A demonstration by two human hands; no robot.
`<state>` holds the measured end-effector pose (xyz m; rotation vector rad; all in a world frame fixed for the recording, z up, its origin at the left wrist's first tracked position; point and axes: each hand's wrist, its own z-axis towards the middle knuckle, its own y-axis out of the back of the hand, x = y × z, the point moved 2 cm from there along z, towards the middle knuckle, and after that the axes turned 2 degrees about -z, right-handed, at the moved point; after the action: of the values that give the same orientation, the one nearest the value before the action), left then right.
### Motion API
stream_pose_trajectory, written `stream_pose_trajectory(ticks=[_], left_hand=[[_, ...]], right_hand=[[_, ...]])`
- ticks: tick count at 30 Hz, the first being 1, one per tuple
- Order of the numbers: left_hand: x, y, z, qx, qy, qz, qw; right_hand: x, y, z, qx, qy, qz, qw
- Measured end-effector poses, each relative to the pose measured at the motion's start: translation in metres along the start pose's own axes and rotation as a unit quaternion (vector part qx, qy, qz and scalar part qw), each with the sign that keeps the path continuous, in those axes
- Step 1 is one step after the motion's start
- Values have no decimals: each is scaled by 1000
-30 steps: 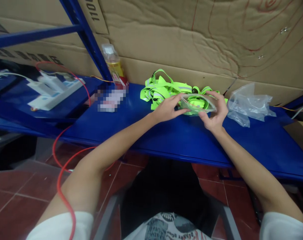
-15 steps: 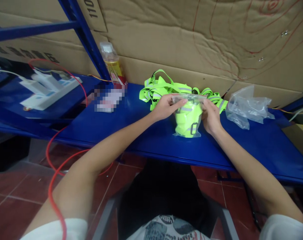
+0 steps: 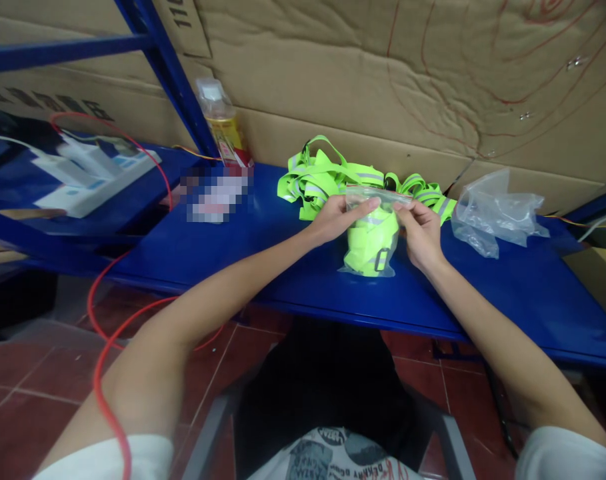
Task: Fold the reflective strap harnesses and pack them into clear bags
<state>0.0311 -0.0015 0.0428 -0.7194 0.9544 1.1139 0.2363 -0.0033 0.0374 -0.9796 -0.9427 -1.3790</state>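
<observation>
A small clear plastic bag (image 3: 371, 248) stuffed with a folded neon-green reflective strap stands upright on the blue shelf (image 3: 293, 267). My left hand (image 3: 339, 217) pinches the bag's top edge from the left. My right hand (image 3: 420, 230) pinches the same top edge from the right. Behind the bag lies a loose pile of neon-green reflective straps (image 3: 327, 175).
A bunch of empty clear plastic bags (image 3: 493, 210) lies to the right on the shelf. A drink bottle (image 3: 221, 120) stands by the blue upright post (image 3: 165, 67). A white power strip (image 3: 90, 180) and a red cable (image 3: 107, 320) are at left. Cardboard lines the back.
The bag was held open and level in both hands a second ago; it has been turned upright onto the shelf, and both hands now pinch its top edge.
</observation>
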Motion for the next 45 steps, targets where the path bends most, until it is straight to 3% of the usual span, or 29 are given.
stream_pose_trajectory(ticks=[7, 14, 18, 22, 32, 40, 45], left_hand=[[7, 3, 2, -51, 18, -8, 999], [9, 1, 0, -60, 57, -18, 996], [5, 3, 2, -122, 43, -41, 991], [5, 10, 6, -167, 76, -54, 981], [10, 17, 10, -141, 142, -128, 971], [8, 21, 11, -137, 106, -113, 978], [13, 21, 13, -138, 129, -111, 976]], right_hand=[[2, 5, 5, -11, -24, 17, 1000], [2, 7, 7, -37, -24, 0, 999], [1, 9, 9, -44, -36, 3, 998], [-2, 11, 11, -36, -38, 8, 999], [-7, 16, 15, -54, -46, 21, 997], [-8, 18, 16, -43, -86, 25, 995], [-11, 19, 18, -41, -112, 29, 992]])
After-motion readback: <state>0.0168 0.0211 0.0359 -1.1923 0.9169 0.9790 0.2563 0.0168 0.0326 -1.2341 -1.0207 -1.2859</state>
